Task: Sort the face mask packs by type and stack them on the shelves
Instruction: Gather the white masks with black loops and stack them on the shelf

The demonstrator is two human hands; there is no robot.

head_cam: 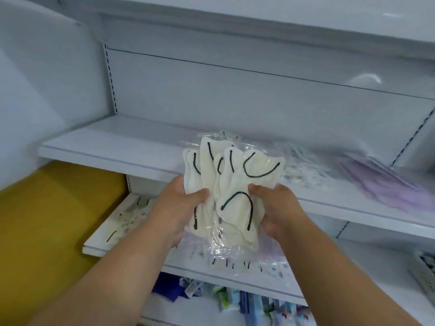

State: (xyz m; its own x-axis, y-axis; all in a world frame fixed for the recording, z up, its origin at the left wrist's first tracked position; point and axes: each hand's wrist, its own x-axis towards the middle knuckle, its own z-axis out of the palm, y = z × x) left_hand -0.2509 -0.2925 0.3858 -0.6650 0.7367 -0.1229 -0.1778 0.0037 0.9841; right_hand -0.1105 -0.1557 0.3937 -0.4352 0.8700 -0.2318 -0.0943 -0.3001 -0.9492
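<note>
Both hands hold up a fanned bundle of cream mask packs [231,182] with black ear loops, wrapped in clear plastic, in front of the middle white shelf [113,147]. My left hand [181,203] grips the bundle's left side, thumb on top. My right hand [275,205] grips its right side, thumb pressing the front pack. On the middle shelf lie clear packs of white masks [299,168] and, further right, a pile of lilac mask packs [381,180]. More cream packs [127,215] lie on the lower shelf at left.
The lower shelf [367,262] holds mixed packs under the bundle. Below it, blue and multicoloured packets [211,295] fill the bottom level. A yellow panel [51,220] stands at left. The left half of the middle shelf shows bare white board.
</note>
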